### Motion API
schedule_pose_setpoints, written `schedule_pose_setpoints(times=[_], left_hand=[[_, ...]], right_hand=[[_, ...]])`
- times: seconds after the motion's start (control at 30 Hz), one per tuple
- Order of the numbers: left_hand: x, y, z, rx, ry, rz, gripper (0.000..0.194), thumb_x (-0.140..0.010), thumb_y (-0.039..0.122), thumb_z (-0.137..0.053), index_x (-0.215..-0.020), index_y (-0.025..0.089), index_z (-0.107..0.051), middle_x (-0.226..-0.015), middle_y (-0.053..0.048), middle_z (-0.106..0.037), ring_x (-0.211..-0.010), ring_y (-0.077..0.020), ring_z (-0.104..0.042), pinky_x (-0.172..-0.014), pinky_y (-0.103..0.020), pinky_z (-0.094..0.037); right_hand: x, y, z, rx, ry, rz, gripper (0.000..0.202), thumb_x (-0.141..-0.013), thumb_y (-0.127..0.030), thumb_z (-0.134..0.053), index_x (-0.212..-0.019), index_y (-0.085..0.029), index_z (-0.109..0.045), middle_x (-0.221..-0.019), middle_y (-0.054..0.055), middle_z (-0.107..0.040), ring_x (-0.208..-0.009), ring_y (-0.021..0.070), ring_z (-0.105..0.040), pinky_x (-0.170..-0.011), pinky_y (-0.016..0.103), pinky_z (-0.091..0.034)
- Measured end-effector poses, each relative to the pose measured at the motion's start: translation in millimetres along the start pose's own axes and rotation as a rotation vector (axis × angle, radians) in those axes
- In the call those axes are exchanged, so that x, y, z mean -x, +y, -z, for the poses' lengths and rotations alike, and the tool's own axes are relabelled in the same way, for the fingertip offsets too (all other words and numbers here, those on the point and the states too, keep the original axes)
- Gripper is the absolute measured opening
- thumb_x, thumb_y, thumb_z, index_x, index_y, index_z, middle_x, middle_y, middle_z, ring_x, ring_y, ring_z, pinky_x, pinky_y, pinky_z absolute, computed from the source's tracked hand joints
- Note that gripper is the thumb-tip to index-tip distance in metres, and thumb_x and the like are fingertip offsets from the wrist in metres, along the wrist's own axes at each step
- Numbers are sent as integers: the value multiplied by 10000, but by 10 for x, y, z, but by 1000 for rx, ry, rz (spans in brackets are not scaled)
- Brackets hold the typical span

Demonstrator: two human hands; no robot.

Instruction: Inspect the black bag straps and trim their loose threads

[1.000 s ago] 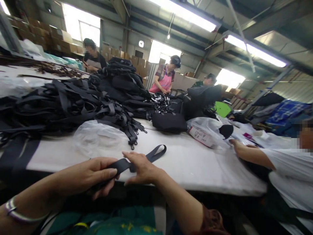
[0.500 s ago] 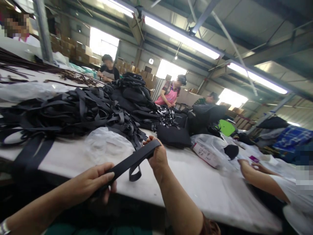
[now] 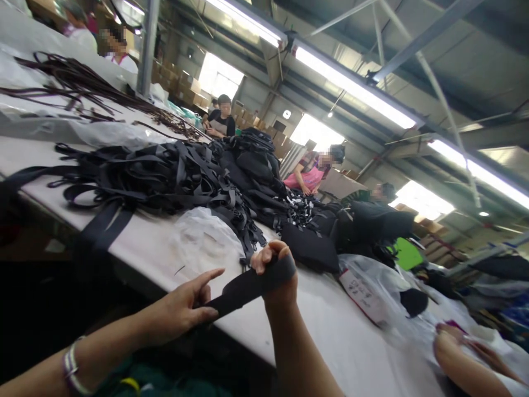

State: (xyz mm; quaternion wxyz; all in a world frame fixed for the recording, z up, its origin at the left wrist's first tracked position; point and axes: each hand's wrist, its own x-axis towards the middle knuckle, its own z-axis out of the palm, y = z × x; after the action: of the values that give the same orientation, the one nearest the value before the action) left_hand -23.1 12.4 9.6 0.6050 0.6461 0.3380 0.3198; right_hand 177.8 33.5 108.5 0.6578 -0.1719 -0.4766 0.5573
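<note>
Head view shows you holding a black, flat webbing strap (image 3: pixel 252 286) above the near edge of the long white-topped table (image 3: pixel 330 325). Its long axis runs slantwise, from lower left at your left hand (image 3: pixel 185 309) to upper right at your right hand (image 3: pixel 278 270), where it bends over in a loop. Your right fingers are curled closed around the strap. Your left thumb lies against its lower part, and your left index finger is stretched out, well apart from the thumb; the other left fingers are hidden, so one cannot tell how they grip. Beyond your hands are a crumpled clear plastic bag (image 3: pixel 206 237), a heap of black straps (image 3: pixel 165 173) and a black fabric pouch (image 3: pixel 308 248). Farther right, a white label with red edge (image 3: pixel 362 298) carries dark handwriting, too blurred to read surely. Beside it, another person's hand (image 3: pixel 450 342) is near white plastic.
</note>
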Motion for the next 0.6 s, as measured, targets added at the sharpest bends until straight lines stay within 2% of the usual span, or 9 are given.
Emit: schedule_pose_setpoints(times=[0.07,0.13,0.23,0.33,0.4,0.47,0.53,0.6], left_hand=[[3,12,2,77,-76,57,1005,-793,365,-700,-1581,261,-85,-775,72,-519,-684,-148,-566,-651,-265,-467],[3,52,39,92,-137,116,1080,-746,316,-735,-1588,276,-61,-758,79,-525,-640,-137,-564,-593,-240,-454],[-10,88,107,94,-266,153,1051,-710,245,-749,-1580,297,-161,-731,78,-543,-597,-131,-569,-542,-220,-449],[-36,60,118,224,-437,190,1011,-693,267,-768,-1551,328,-237,-817,46,-618,-583,-153,-622,-532,-247,-488],[-47,35,91,291,-505,220,906,-695,317,-784,-1488,324,-345,-923,14,-659,-576,-156,-644,-531,-256,-499],[-46,19,60,278,-516,229,659,-719,363,-779,-1319,271,-522,-952,-4,-673,-577,-150,-646,-536,-248,-494],[-32,-2,38,218,-481,228,425,-761,402,-745,-1119,218,-608,-897,-13,-679,-590,-156,-644,-543,-244,-490],[-7,-40,28,125,-421,240,328,-814,425,-682,-1047,204,-616,-833,-14,-676,-587,-161,-629,-523,-240,-475]], right_hand=[[19,18,-33,6,-74,26,269,-899,-518,-677,-938,-255,-725,-639,-49,-607,-472,93,-534,-532,266,-421],[39,23,-50,6,-154,29,269,-902,-507,-679,-939,-245,-724,-624,-51,-619,-433,86,-529,-525,267,-425],[64,23,-48,15,-254,-6,292,-896,-525,-679,-935,-238,-718,-583,-51,-626,-380,92,-519,-495,268,-428],[83,33,-41,21,-311,-34,303,-893,-533,-677,-930,-235,-718,-555,-48,-625,-357,100,-519,-466,258,-419],[97,44,-30,14,-338,-46,301,-894,-521,-679,-933,-226,-723,-557,-42,-633,-354,99,-523,-468,257,-421],[108,53,8,23,-339,-56,307,-893,-516,-682,-938,-215,-728,-565,-34,-643,-357,100,-528,-479,262,-426],[112,57,90,72,-291,-57,326,-877,-527,-696,-932,-207,-731,-577,-22,-654,-380,114,-547,-485,269,-433],[104,62,214,155,-199,-54,346,-845,-536,-727,-922,-199,-727,-603,-7,-667,-435,140,-586,-488,275,-447]])
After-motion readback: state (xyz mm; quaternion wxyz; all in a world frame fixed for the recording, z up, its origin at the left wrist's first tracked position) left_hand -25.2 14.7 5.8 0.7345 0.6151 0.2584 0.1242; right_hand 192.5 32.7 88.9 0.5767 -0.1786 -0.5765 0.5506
